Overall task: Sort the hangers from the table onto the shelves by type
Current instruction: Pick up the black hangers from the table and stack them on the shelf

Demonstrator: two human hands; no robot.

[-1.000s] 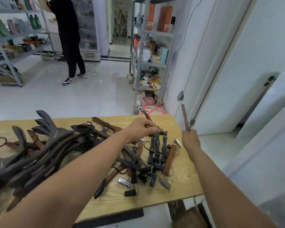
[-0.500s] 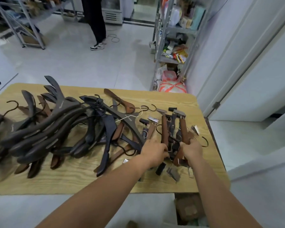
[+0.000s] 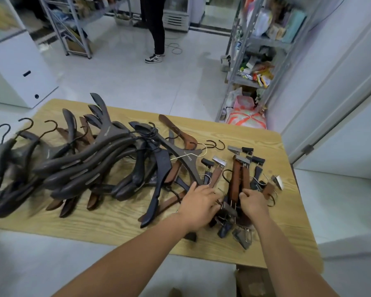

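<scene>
A wooden table (image 3: 120, 219) carries two heaps of hangers. On the left lies a big pile of dark, curved coat hangers (image 3: 77, 168) with black hooks, and a few brown ones mixed in. On the right lies a bunch of straight clip hangers (image 3: 238, 179), brown and black with metal clips. My left hand (image 3: 199, 203) rests on the near end of that bunch, fingers curled over the clips. My right hand (image 3: 253, 201) grips the brown clip hangers from the right side. What lies under the fingers is hidden.
A metal shelf unit (image 3: 255, 61) full of goods stands beyond the table's far right corner, with a pink bag (image 3: 244, 116) at its foot. Another shelf rack (image 3: 73, 28) stands at the far left. A person in black (image 3: 155, 28) stands on the tiled floor behind. White cabinet (image 3: 15, 67) at left.
A second ago my right hand held one clip hanger up in the air; it has come down onto the bunch. Both hands have closed in on the clip hangers, and my view has tilted downward.
</scene>
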